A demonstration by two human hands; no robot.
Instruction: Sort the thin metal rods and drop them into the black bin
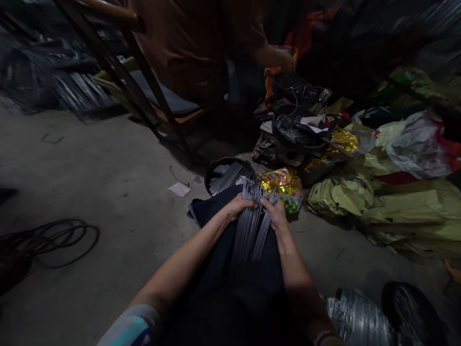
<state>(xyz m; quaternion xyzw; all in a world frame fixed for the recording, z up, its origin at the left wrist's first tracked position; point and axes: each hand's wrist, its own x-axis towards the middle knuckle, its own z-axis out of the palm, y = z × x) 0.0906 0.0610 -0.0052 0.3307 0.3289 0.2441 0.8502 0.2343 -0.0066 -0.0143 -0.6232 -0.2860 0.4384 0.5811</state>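
Note:
A thick bundle of thin grey metal rods point(247, 235) lies along my lap, its far ends fanned upward. My left hand point(240, 205) is closed round the left, larger part of it. A smaller bunch of the same rods point(262, 236) is gripped by my right hand point(276, 214), a narrow dark gap between the two bunches. Both thumbs point inward, nearly meeting at the upper ends. Dark cloth point(216, 209) covers my legs beneath the rods. Just past my hands stands a round black basin point(208, 179) with more grey rods inside.
A shiny yellow packet point(281, 181) lies right of the basin. Behind it, a black bowl point(284, 139) holds wire pieces. Pale yellow sacks point(403, 211) fill the right side. Another person point(180, 53) sits ahead near a metal frame point(144, 77). Coiled black cable point(65, 235) lies at left.

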